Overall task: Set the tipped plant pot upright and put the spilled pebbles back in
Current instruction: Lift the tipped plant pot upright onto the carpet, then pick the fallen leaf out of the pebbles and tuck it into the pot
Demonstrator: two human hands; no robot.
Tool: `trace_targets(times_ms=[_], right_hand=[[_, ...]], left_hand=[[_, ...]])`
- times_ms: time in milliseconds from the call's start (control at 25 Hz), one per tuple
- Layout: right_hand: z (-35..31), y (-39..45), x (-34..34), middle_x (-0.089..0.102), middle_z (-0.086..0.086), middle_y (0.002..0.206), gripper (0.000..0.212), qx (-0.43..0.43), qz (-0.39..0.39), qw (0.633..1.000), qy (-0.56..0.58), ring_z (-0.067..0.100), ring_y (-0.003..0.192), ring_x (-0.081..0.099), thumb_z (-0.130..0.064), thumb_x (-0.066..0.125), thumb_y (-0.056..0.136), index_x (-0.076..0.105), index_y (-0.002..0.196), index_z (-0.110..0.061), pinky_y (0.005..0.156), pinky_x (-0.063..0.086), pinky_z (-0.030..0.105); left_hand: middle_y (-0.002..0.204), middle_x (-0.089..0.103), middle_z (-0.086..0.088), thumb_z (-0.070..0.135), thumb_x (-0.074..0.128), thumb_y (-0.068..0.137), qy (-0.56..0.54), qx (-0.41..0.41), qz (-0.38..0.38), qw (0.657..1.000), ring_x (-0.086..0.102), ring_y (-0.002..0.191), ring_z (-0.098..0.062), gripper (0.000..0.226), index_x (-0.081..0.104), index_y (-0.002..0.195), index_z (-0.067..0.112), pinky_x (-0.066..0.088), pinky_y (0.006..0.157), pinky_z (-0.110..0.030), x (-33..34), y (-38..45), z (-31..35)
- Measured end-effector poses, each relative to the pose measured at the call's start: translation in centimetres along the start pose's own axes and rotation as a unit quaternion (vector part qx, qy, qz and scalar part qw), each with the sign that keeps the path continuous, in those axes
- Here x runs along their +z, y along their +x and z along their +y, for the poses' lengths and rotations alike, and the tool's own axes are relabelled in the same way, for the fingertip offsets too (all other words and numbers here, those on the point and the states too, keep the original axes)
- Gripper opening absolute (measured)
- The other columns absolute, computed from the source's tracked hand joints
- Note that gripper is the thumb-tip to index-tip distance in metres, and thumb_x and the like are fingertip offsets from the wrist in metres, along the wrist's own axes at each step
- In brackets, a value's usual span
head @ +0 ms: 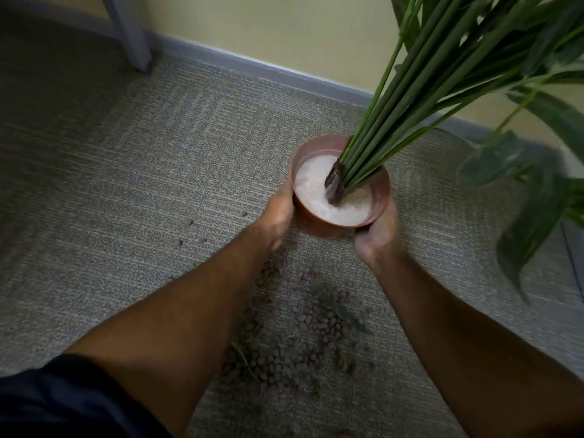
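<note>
A terracotta-coloured plant pot (380,188) stands on the carpet, its mouth facing up and slightly toward me. Its inside shows a white filling from which long green stems (407,105) lean up to the right. My left hand (278,216) grips the pot's left side, my right hand (377,235) grips its near right rim. A wide patch of small brown pebbles (300,336) lies spilled on the carpet between my forearms, nearer to me than the pot.
A few stray pebbles (192,235) lie left of the pot. The wall and grey skirting board (252,66) run behind it. A grey furniture leg (132,36) stands at the back left. Large leaves (537,222) hang at the right.
</note>
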State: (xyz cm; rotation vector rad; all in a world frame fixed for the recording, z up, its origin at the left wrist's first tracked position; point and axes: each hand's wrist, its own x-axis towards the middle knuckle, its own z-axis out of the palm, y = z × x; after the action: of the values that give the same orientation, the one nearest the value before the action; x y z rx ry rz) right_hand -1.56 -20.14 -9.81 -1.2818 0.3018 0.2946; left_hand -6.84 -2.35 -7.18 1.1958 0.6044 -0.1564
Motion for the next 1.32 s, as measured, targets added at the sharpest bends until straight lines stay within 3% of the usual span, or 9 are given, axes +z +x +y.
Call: trace_targets(times_ms=[160,280,360,480,560,920,1040,1200,1320], right_hand=[[-1.2,-1.0,1.5,0.064,0.010,0.140,0.046,-0.045,-0.051,0.997,0.036,0.027,0.131,0.060,-0.043,0.039,0.110,0.060,0.141,-0.017,0.095,0.056,0.038],[-0.5,-2.7,0.3,0.072,0.004,0.128,0.042,-0.004,-0.004,1.000,0.003,0.020,0.120,0.067,-0.039,0.044,0.107,0.063,0.136,-0.016,0.085,0.058,0.028],[-0.5,-3.9,-0.7,0.076,-0.004,0.116,0.042,0.024,0.019,0.999,-0.032,0.015,0.111,0.069,-0.039,0.045,0.103,0.063,0.133,-0.016,0.080,0.057,0.022],[-0.5,-6.5,-1.6,0.052,0.001,0.152,0.060,0.053,0.026,0.996,-0.073,0.017,0.140,0.047,-0.039,0.036,0.102,0.037,0.157,-0.014,0.113,0.039,0.029],[-0.3,-8.6,-1.7,0.036,0.008,0.163,0.064,0.063,0.008,0.991,-0.122,0.020,0.149,0.035,-0.039,0.028,0.103,0.026,0.160,-0.011,0.121,0.026,0.033],[-3.1,-18.4,0.4,0.049,0.002,0.155,0.053,0.109,-0.090,0.904,-0.404,0.014,0.142,0.046,-0.039,0.019,0.112,0.049,0.150,-0.015,0.122,0.028,0.034],[-4.6,-21.6,0.6,0.053,-0.002,0.151,0.050,0.106,-0.107,0.869,-0.471,0.010,0.133,0.052,-0.041,0.026,0.112,0.052,0.147,-0.017,0.115,0.034,0.029],[-4.8,-24.7,1.1,0.060,-0.001,0.142,0.047,0.084,-0.127,0.830,-0.536,0.007,0.122,0.059,-0.039,0.030,0.112,0.056,0.143,-0.015,0.099,0.044,0.022],[-3.1,-25.0,1.3,0.063,0.004,0.134,0.040,0.047,-0.123,0.798,-0.588,0.011,0.114,0.062,-0.032,0.037,0.111,0.064,0.132,-0.012,0.093,0.048,0.027]], left_hand=[[0.135,0.069,-0.003,0.024,0.031,0.111,0.029,0.045,-0.044,0.998,0.061,0.126,-0.018,0.041,0.061,0.140,0.020,0.050,0.105,-0.035,-1.3,-0.3,-0.6],[0.157,0.049,-0.011,0.014,0.035,0.112,0.053,0.058,-0.069,0.994,0.045,0.145,-0.023,0.046,0.041,0.158,0.017,0.037,0.121,-0.041,-2.7,-1.4,-1.2],[0.162,0.043,-0.007,0.015,0.039,0.111,0.132,0.077,-0.060,0.986,0.040,0.146,-0.016,0.047,0.041,0.158,0.016,0.032,0.121,-0.034,-3.7,-2.7,-1.6],[0.157,0.049,-0.003,0.017,0.044,0.110,0.286,0.128,-0.048,0.948,0.044,0.140,-0.012,0.045,0.047,0.154,0.016,0.029,0.110,-0.023,-6.2,-5.2,-2.9],[0.156,0.051,-0.004,0.014,0.045,0.109,0.358,0.142,-0.064,0.921,0.045,0.144,-0.020,0.044,0.049,0.153,0.016,0.029,0.111,-0.024,-8.2,-6.6,-4.5],[0.144,0.058,-0.015,0.013,0.049,0.101,0.606,0.149,-0.124,0.772,0.056,0.131,-0.038,0.041,0.057,0.141,0.014,0.048,0.106,-0.049,-12.7,-9.5,-6.7],[0.133,0.061,-0.016,0.006,0.050,0.096,0.593,0.178,-0.167,0.767,0.058,0.124,-0.036,0.032,0.061,0.126,0.008,0.049,0.101,-0.045,-10.1,-10.3,-6.3],[0.140,0.064,-0.011,0.007,0.050,0.098,0.585,0.179,-0.202,0.765,0.061,0.125,-0.030,0.053,0.051,0.150,0.018,0.051,0.105,-0.045,-8.8,-11.5,-5.4],[0.137,0.066,-0.009,0.003,0.052,0.097,0.574,0.167,-0.186,0.780,0.062,0.124,-0.031,0.054,0.054,0.148,0.019,0.052,0.102,-0.042,-10.7,-11.5,-4.6]])
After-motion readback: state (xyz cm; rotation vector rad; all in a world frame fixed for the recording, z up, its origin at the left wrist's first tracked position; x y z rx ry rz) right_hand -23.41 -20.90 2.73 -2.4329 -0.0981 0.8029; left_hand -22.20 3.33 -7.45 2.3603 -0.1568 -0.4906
